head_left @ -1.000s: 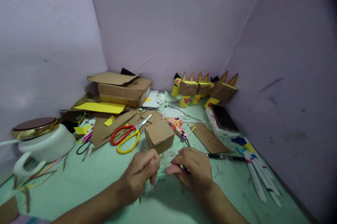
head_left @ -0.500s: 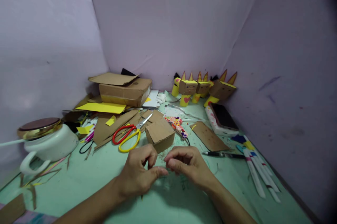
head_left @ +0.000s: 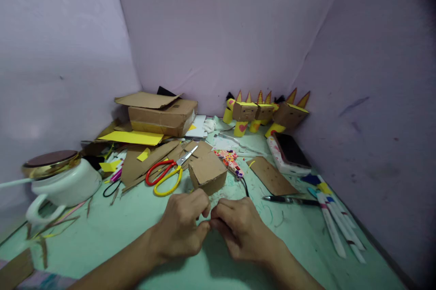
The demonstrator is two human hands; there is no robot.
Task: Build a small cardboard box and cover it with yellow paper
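My left hand (head_left: pixel 185 224) and my right hand (head_left: pixel 240 231) meet low in the middle of the head view, fingertips touching. Both are closed in a pinch, and whatever they may hold is too small or hidden to name. Just beyond them sits a small cardboard box (head_left: pixel 207 172). Scissors (head_left: pixel 170 172) with red and yellow handles lie open to its left. A flower-patterned glue gun (head_left: pixel 230 162) rests on its right, with a dark cord.
Cardboard scraps, yellow paper (head_left: pixel 132 137) and a larger box (head_left: pixel 161 117) fill the back left. A white mug (head_left: pixel 68 185) stands left. Cardboard figures (head_left: pixel 245 112), a phone (head_left: pixel 291 149), a pen (head_left: pixel 289 200) and markers (head_left: pixel 332 231) are right.
My hands have come together at the fingertips. The fingers of my right hand have turned downward and closed more tightly.
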